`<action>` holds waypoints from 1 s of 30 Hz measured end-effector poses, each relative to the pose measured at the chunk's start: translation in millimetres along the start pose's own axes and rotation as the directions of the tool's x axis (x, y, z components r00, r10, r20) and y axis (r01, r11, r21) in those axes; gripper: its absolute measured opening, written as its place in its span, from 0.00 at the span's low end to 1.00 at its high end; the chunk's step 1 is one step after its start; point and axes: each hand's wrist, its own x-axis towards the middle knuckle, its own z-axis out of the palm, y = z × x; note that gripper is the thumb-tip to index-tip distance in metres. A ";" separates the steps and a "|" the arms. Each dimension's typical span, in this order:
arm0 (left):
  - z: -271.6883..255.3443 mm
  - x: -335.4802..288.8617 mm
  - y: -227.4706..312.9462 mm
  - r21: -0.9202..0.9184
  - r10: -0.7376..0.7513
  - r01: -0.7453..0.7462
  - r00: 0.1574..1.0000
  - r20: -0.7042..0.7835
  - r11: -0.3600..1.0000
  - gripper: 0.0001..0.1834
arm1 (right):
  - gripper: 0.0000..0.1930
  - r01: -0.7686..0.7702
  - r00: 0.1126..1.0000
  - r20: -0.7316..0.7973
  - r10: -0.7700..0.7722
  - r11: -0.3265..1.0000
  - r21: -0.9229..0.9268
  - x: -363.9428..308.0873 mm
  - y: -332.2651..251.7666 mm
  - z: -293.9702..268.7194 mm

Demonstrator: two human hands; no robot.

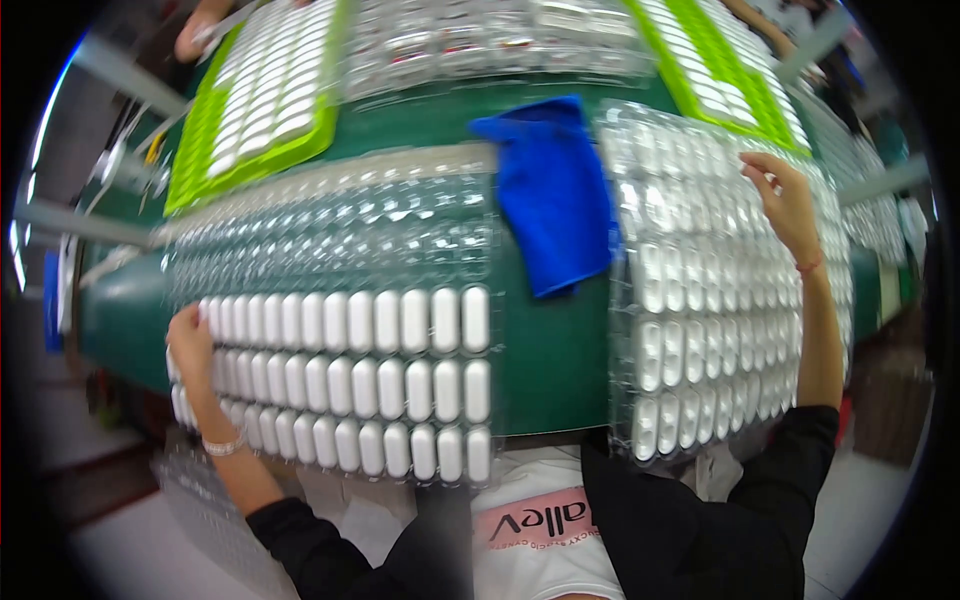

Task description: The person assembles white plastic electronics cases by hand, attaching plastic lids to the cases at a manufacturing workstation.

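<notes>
On my left lies a clear plastic blister tray (330,235), its nearer rows filled with smooth white oblong pieces (387,320) and its far rows without pieces. My left hand (190,350) is at the left end of the farthest filled row, its fingers closed on a white oblong piece there. A second clear tray (622,400) on my right holds rows of white oblong shells (655,425) with hollows showing. Over the far right part of that tray is my right hand (785,195), fingers curled together; anything between them is too small to make out.
A blue cloth (555,200) lies between the two trays on the green table (550,370). Bright green trays (320,135) of white pieces stand at the far left and far right. Between them sits another clear tray (490,50). Other people's hands (200,30) show at the far edge.
</notes>
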 end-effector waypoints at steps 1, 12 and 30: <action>-5.6 2.1 3.5 0.021 -0.063 0.061 0.994 0.092 0.998 0.15 | 0.08 0.012 0.999 -0.045 -0.013 0.999 -0.033 -12.8 8.9 -9.3; -59.7 -89.9 199.3 -0.254 0.162 -0.261 0.922 -0.352 0.931 0.22 | 0.09 -0.574 0.791 -0.426 0.440 0.774 -0.267 -105.7 227.9 -110.2; -77.9 -215.7 312.0 -0.993 0.040 0.115 0.993 0.115 0.001 0.31 | 0.13 -0.344 0.895 -0.171 0.411 0.882 0.321 -5.3 120.1 -62.1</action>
